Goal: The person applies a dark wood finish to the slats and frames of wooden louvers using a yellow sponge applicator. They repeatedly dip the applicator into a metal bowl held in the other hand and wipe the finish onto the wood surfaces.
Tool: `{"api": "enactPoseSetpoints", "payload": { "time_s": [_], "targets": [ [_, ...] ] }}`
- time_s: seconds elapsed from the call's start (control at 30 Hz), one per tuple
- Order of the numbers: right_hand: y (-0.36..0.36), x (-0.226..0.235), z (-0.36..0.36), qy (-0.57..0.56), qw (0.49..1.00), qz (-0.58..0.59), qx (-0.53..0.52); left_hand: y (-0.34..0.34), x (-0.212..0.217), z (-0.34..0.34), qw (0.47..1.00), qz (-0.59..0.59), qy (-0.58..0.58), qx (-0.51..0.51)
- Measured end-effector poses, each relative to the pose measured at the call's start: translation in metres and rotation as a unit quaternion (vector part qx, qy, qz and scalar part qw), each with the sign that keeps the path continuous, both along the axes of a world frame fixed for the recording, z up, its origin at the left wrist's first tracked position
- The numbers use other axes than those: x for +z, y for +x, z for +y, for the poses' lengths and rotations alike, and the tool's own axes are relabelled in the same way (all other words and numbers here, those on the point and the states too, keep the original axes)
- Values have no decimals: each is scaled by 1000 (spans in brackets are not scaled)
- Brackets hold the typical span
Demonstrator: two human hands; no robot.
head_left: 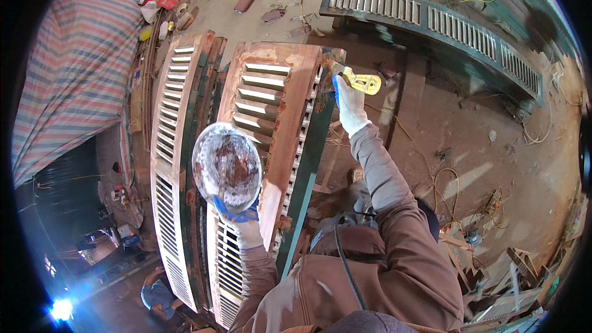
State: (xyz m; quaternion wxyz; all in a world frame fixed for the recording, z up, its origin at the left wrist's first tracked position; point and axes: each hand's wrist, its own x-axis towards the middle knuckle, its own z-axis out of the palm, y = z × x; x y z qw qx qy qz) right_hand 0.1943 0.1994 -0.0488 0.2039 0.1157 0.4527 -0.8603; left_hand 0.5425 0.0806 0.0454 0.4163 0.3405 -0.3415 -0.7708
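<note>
My left hand [242, 214], in a white and blue work glove, grips a round metal bowl [248, 172] smeared with brown paste. The bowl is over a louvered wooden shutter [282, 166] that has reddish-brown filler patches along its frame. In my right hand [351, 106], gloved the same way, is a yellow-handled putty knife [368, 84]. Its blade is at the shutter's far right corner; whether it touches the wood I cannot tell. Both hands are closed around what they hold, and the bowl hides part of the slats.
Another louvered shutter [176, 105] stands close on the left. A long green louvered panel [425, 20] lies at the far right. Yellow cords [445, 188] trail over the dusty floor, and scrap wood [515, 287] lies lower right. A striped tarp [80, 55] hangs left; a person [159, 293] is lower left.
</note>
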Motion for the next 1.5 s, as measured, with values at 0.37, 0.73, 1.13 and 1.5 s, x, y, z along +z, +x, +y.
{"api": "enactPoseSetpoints", "payload": {
  "time_s": [0.37, 0.73, 1.13, 1.5],
  "targets": [
    [-12, -5, -20, 10, 999, -15, 28, -47, -23, -34, 990, -137, -25, -25],
    [-5, 2, -26, 1, 999, 22, 40, -35, -58, -58, 990, -138, 39, 9],
    [2, 12, -16, 2, 999, -47, 3, -37, -51, -61, 988, -134, 73, 5],
    [-7, 54, -39, 462, 852, 230, 83, -26, -71, -66, 991, -134, -7, -4]
  ]
}}
